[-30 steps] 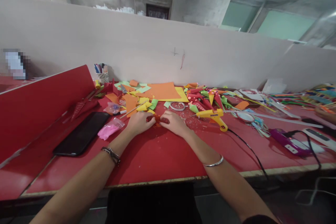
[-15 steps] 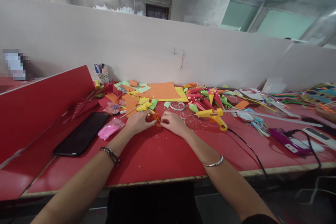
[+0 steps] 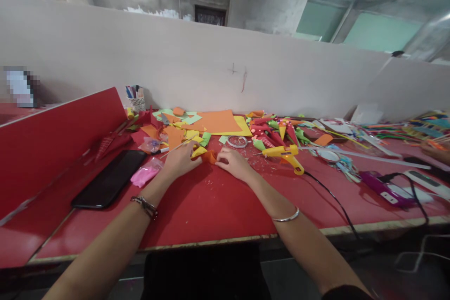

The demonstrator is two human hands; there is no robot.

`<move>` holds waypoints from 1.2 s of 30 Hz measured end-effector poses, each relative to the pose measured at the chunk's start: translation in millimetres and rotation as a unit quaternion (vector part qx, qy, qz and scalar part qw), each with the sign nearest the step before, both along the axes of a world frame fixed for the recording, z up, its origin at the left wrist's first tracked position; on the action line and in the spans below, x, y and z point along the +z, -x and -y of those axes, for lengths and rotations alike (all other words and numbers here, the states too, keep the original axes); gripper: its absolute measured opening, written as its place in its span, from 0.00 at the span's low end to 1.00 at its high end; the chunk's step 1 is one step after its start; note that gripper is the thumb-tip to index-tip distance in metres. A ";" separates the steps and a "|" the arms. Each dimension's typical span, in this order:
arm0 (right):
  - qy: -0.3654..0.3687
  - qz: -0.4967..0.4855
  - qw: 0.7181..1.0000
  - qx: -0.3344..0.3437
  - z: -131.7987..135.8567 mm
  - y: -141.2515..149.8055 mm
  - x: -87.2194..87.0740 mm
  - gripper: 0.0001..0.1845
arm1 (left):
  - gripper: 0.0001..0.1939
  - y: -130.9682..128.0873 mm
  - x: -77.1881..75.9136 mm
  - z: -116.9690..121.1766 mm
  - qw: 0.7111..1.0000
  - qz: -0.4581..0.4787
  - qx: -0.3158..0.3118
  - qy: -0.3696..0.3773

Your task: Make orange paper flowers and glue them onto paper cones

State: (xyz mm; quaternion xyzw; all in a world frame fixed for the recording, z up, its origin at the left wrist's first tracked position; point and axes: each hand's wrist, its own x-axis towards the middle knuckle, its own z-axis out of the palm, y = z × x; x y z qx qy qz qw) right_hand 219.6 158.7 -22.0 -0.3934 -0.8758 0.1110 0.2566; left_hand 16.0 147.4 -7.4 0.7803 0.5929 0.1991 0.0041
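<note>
A small curled piece of orange craft sheet (image 3: 210, 156), felt or paper, is between my two hands just above the red tabletop. My left hand (image 3: 180, 163) is closed at its left end, the thumb against the edge and the other fingertips partly hidden. My right hand (image 3: 232, 164) pinches its right end between thumb and fingers. Right behind my left fingers lies a yellow piece (image 3: 199, 151), and a thin stick (image 3: 172, 150) slants past that hand. A clear ring-shaped roll (image 3: 237, 141) rests beyond my right hand.
On the right lie a yellow glue gun (image 3: 281, 152) with its black cord and a purple power strip (image 3: 388, 190). Small coloured cones (image 3: 270, 131) and orange sheets (image 3: 220, 122) are at the back. A black phone (image 3: 110, 179) and pink packet (image 3: 146, 172) lie left. Another person's hand (image 3: 436, 151) shows far right.
My left hand has shifted slightly left, its thumb and index finger wider apart. The orange piece now shows more openly between my hands. My right hand has barely moved.
</note>
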 end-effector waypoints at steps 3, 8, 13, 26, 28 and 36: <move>0.003 -0.006 1.000 0.001 -0.6 -1.3 -1.0 0.04 | 0.18 4.2 -1.8 -4.2 0.998 0.023 0.038 -0.035; 0.005 -0.032 0.999 0.015 -2.2 -1.9 -1.7 0.03 | 0.14 2.9 -5.4 -8.5 0.993 0.071 -0.077 -0.046; 0.001 -0.068 0.997 0.035 -4.7 -1.9 -2.4 0.04 | 0.18 -0.1 -5.3 -6.6 0.978 0.087 -0.187 0.019; -0.023 -0.057 0.996 0.059 -4.2 -1.4 0.4 0.08 | 0.32 11.4 -4.9 -8.9 0.982 0.037 -0.181 -0.046; -0.039 -0.033 0.997 0.054 -1.1 -1.6 4.5 0.08 | 0.31 13.9 -6.8 -11.6 0.983 0.017 -0.165 -0.075; -0.140 0.043 0.989 0.005 13.0 3.0 22.4 0.10 | 0.31 18.0 -5.9 -15.5 0.985 0.002 -0.073 -0.156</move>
